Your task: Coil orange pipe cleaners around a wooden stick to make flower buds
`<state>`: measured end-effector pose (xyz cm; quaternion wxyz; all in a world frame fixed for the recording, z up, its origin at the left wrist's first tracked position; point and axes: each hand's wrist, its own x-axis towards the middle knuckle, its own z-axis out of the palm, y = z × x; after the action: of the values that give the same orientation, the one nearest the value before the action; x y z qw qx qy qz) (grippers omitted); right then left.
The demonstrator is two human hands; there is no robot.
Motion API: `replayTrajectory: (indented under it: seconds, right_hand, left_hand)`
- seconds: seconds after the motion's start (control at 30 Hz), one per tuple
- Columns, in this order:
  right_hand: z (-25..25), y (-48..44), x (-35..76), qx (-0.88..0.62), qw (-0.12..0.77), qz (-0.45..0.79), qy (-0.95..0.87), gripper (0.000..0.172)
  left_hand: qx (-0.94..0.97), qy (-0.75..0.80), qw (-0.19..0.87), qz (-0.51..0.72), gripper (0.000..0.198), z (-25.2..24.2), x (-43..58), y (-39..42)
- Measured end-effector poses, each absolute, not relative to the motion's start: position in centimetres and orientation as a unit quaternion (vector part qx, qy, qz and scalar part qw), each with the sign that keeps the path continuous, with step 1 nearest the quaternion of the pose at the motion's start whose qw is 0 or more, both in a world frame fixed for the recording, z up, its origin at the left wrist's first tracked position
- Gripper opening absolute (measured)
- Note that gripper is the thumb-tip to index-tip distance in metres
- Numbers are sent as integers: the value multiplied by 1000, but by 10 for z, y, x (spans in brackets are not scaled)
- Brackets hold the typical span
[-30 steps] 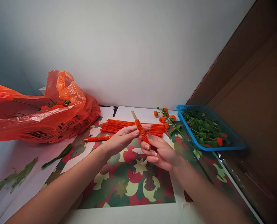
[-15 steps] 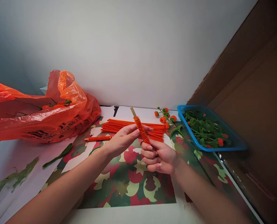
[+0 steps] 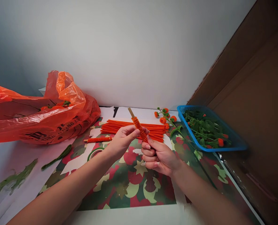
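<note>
A thin wooden stick (image 3: 131,112) wound with a coil of orange pipe cleaner (image 3: 139,127) is held up, tilted to the left. My right hand (image 3: 161,156) grips its lower end, fingers curled round it. From the left, my left hand (image 3: 121,140) pinches the coil, thumb at the near side and fingertips passing behind. Beyond the hands lies a bundle of straight orange pipe cleaners (image 3: 111,126), partly covered by them. Left of my left hand, a second wound stick (image 3: 98,139) rests on the patterned paper (image 3: 129,195).
On the left stands an orange plastic bag (image 3: 66,122) with pompom flowers inside. A blue basket (image 3: 200,147) of green leaves and stems is at the right, beside a cardboard panel (image 3: 246,103). An orange-flowered stem (image 3: 173,125) lies near it. Green pipe cleaners (image 3: 57,157) and a tape roll (image 3: 92,153) lie left.
The wound stick has leaned slightly further left. My left fingers have drawn in closer around the coil, while my right hand keeps its grip.
</note>
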<state>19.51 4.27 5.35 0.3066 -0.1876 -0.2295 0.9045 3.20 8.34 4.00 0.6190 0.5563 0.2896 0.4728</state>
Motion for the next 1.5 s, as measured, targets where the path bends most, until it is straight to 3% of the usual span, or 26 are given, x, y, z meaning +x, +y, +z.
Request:
replayTrajectory:
  seconds: [0.23, 0.57, 1.5]
  right_hand:
    - [54, 42, 194, -181, 315, 907, -212, 31]
    - [48, 43, 196, -47, 243, 959, -138, 33]
    - [49, 41, 193, -86, 244, 956, -140, 39]
  left_hand:
    - [547, 284, 627, 476, 26, 41, 34, 80]
    - [516, 240, 684, 456, 24, 49, 33, 80]
    - [512, 266, 629, 521, 28, 50, 34, 79]
